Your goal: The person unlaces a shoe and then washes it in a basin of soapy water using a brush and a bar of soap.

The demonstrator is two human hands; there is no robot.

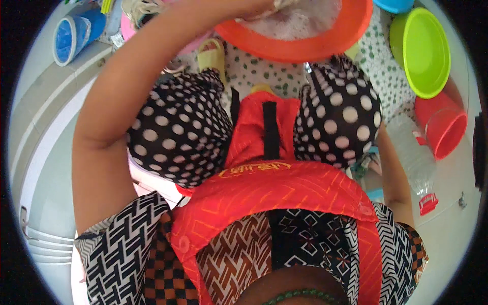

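My left arm reaches across the top of the view to an orange-red basin [289, 51] of foamy water [305, 23]. My left hand [263, 9] is at its rim, cut off by the upper edge, with something whitish, suds or cloth, about it. What its fingers do is unclear. My right arm [394, 171] runs down beside my right knee, and its hand is out of view behind the knee. Between my polka-dot-covered knees hangs a red apron [274, 183] with a black strap [270, 129].
Right: a lime-green tub [427, 53], a red plastic container [444, 124], a clear plastic bottle [413, 156] with a red cap, and a blue vessel [394, 4]. Left: a blue bucket [78, 38] on a ledge and a pink basin [129, 28]. A yellow slipper [211, 57] is on the green-spotted floor [263, 68].
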